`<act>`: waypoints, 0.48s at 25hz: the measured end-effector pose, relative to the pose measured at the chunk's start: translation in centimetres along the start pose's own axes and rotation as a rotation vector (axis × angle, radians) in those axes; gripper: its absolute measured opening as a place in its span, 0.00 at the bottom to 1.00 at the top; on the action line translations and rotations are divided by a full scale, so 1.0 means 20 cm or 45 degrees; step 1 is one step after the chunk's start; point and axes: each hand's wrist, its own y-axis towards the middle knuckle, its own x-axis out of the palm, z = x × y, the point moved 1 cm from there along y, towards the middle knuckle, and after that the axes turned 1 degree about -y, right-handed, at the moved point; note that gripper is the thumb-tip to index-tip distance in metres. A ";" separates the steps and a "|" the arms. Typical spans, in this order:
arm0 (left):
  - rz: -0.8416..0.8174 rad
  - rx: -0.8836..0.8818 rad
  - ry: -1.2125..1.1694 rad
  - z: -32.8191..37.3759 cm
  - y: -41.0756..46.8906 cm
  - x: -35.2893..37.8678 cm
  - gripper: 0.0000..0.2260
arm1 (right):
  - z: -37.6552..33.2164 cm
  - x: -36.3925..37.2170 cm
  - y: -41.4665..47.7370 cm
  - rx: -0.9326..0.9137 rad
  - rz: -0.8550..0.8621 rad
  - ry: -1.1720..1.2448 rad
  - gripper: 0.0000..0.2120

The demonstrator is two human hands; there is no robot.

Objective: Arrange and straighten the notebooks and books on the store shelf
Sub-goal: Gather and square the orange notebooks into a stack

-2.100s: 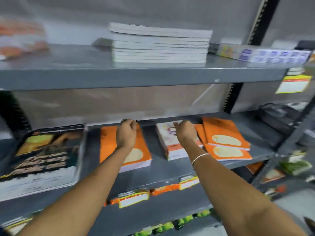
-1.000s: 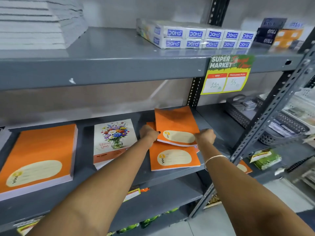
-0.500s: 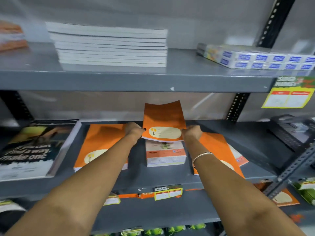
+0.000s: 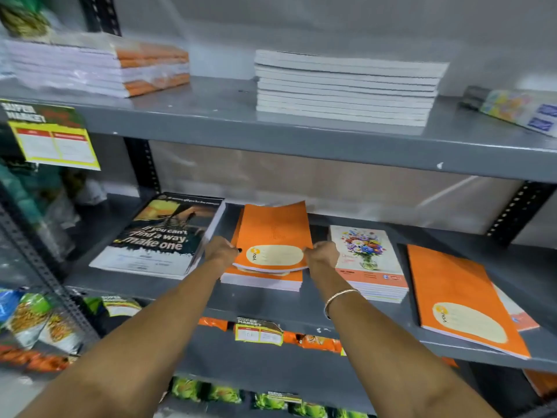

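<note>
Holding an orange notebook over its stack

We see the grey middle shelf (image 4: pixel 301 309) carrying a dark book (image 4: pixel 159 236), an orange stack (image 4: pixel 262 280) and a floral stack (image 4: pixel 366 254). Just above the orange stack, our left hand (image 4: pixel 221 251) and right hand (image 4: pixel 321 256) pinch the orange notebook (image 4: pixel 272 236) by its side edges, fingers closed on it.

Orange notebook (image 4: pixel 272 236) tilted above orange stack (image 4: pixel 262 280); floral stack (image 4: pixel 366 260) beside it.
</note>
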 end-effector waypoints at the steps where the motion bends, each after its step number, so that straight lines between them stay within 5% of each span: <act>1: 0.009 -0.001 0.028 -0.03 0.00 -0.01 0.19 | 0.01 0.03 -0.01 0.000 -0.019 -0.023 0.22; 7: 0.034 0.011 0.108 -0.10 0.02 -0.01 0.12 | 0.06 0.10 -0.04 0.002 -0.048 -0.118 0.21; 12: 0.125 0.031 0.027 -0.14 0.00 0.02 0.05 | 0.10 0.12 -0.09 -0.018 -0.076 -0.167 0.08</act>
